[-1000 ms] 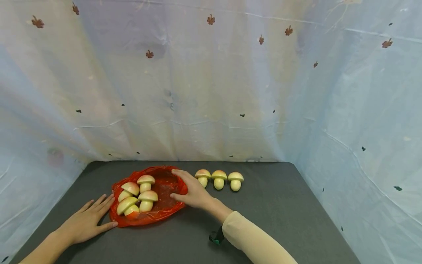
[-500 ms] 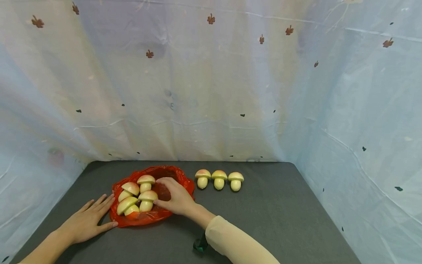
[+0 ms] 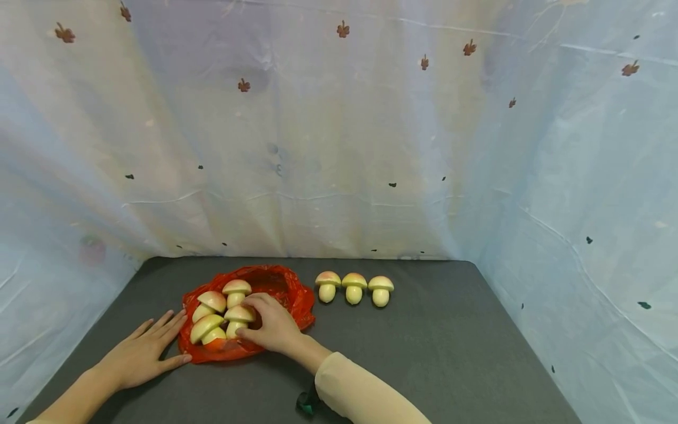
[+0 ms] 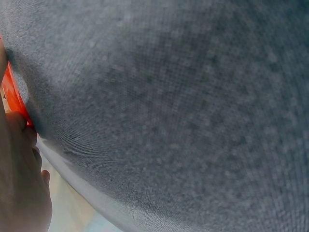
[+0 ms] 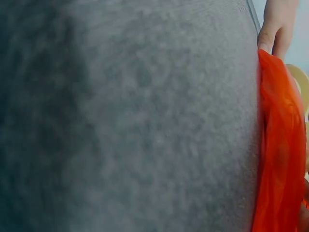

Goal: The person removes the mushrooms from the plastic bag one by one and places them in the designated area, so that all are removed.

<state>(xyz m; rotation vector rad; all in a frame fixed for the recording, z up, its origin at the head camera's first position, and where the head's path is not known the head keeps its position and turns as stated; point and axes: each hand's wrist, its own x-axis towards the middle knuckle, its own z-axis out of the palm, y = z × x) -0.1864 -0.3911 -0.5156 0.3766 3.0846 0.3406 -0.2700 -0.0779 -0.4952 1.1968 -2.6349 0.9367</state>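
Note:
In the head view, a red plastic bag lies spread open on the left of the dark table, with several pale mushrooms inside. My right hand reaches over its near right side and grips the front right mushroom, fingers at the cap and thumb by the stem. My left hand lies flat with spread fingers, the tips and thumb at the bag's left edge. In the right wrist view, the bag stands between the camera and the mushrooms; most of the right hand is out of that frame.
Right of the bag, three more mushrooms stand in a row: one nearest it, another in the middle, and the last. The grey table is bounded at the back and sides by pale plastic sheeting.
My right hand has moved left from the bag's right rim to the front right mushroom, and its fingers have closed in. The right rim spread outward. My left hand stays put.

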